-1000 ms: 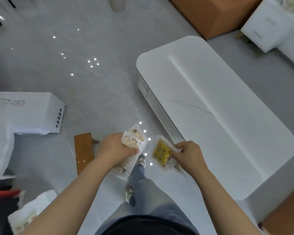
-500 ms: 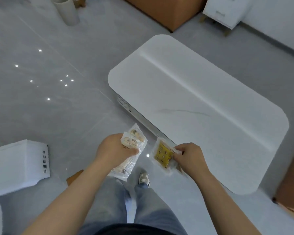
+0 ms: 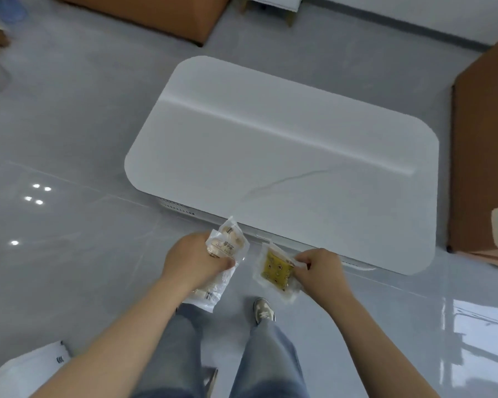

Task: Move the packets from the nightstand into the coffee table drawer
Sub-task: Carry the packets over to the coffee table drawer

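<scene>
Standing at a white desk [image 3: 285, 145] on glossy grey floor [image 3: 69, 124].
Left hand [image 3: 196, 259] grips pale packets [image 3: 229, 244]; right hand [image 3: 319, 271] pinches a yellow packet [image 3: 275, 267]; brown boxes [image 3: 483, 168], perhaps cardboard, flank it.

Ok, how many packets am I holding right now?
3 that show clearly: two overlapping pale packets gripped in the left hand, and one yellow packet pinched by the right hand. More may be hidden in the left-hand stack.
</scene>
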`<control>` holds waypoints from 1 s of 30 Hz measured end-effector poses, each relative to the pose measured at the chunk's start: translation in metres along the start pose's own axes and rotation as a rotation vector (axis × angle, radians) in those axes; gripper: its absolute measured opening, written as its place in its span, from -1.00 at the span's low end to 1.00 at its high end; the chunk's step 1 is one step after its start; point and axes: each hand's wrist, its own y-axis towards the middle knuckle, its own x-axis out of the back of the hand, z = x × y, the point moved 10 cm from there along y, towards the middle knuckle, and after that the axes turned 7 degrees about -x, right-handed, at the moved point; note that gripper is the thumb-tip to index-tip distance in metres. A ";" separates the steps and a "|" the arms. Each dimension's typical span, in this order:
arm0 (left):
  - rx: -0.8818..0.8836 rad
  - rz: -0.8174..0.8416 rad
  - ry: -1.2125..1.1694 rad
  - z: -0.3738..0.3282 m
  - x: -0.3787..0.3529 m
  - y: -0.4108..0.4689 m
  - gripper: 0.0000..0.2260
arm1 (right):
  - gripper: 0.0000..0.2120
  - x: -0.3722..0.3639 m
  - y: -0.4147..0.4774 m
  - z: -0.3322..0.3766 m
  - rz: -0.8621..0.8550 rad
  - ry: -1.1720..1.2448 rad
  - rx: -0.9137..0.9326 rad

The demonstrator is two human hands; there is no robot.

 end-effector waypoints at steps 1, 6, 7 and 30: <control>-0.022 0.010 0.028 0.004 0.004 0.008 -0.78 | -0.91 -0.006 0.003 0.000 -0.016 0.019 -0.021; -0.071 0.020 0.080 0.029 0.007 0.048 -0.71 | -0.87 -0.036 0.028 0.000 -0.064 0.041 -0.072; -0.071 0.019 0.067 0.034 0.003 0.055 -0.71 | -0.86 -0.041 0.034 -0.002 -0.075 0.052 -0.073; -0.305 -0.120 -0.204 0.113 -0.154 0.212 -0.77 | -0.78 -0.139 0.179 -0.080 -0.360 0.262 0.106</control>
